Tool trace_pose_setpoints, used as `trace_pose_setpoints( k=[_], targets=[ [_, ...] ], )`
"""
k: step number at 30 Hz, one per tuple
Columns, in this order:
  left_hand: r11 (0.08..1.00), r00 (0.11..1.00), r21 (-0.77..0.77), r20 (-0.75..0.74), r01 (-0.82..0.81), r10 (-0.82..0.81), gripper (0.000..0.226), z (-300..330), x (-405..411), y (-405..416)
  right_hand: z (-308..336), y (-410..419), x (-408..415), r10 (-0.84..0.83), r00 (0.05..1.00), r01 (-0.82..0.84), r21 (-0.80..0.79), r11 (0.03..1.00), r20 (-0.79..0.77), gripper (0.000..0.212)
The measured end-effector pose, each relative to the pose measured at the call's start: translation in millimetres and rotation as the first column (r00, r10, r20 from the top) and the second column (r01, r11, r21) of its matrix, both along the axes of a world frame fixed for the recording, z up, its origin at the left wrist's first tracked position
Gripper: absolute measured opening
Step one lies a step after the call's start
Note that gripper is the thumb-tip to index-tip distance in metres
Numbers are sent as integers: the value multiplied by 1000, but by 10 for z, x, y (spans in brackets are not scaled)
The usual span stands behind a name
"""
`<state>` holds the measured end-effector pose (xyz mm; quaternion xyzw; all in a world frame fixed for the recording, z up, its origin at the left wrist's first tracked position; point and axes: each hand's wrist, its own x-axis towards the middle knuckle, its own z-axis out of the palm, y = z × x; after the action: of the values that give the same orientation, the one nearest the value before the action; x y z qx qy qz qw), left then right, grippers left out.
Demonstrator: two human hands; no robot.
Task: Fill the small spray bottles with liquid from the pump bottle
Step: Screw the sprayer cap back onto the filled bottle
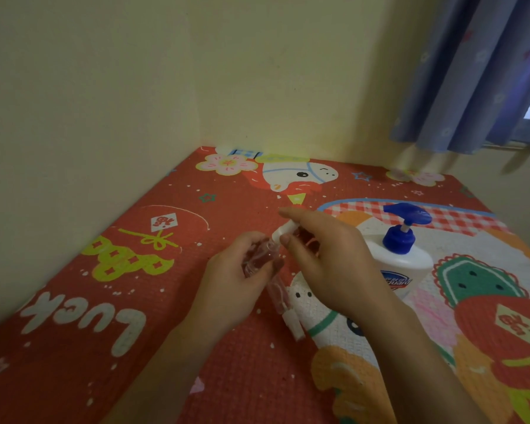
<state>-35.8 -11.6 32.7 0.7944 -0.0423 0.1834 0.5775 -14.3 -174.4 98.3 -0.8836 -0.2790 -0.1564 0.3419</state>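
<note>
Sitting on the play mat [196,347], pump bottle [400,258] at three o'clock | left hand [239,283] grips clear spray bottle [259,258], centre | right hand [325,258] pinches its white cap [283,231] | twist gently, bottle upright | spare bottle [283,304] lies at six o'clock

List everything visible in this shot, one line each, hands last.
Clear small spray bottle with white cap: one, held over the mat.
Second clear small spray bottle: one, white cap, lying on the mat under the hands.
White pump bottle with blue pump head: one, upright, right of the hands.
Red cartoon-print foam mat: one, covers the floor.
Blue curtain: one, upper right.
Left hand: grips the held bottle's body.
Right hand: pinches its white cap.
</note>
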Motion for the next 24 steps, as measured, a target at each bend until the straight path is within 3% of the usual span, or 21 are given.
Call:
trace_pose_setpoints(
  k=[9,20,24],
  targets=[
    [1000,1000,13,-5,12,-12,23,-20,3,-1,-8,0,1,59,998,-60,-56,997,-12,42],
    [998,1000,66,10,16,-17,32,10,-40,-44,-84,50,33,-86,994,86,-1,996,74,14],
    [997,1000,75,0,23,-23,34,18,-61,-70,-95,53,51,-132,989,133,-9,991,65,32]
  ],
)
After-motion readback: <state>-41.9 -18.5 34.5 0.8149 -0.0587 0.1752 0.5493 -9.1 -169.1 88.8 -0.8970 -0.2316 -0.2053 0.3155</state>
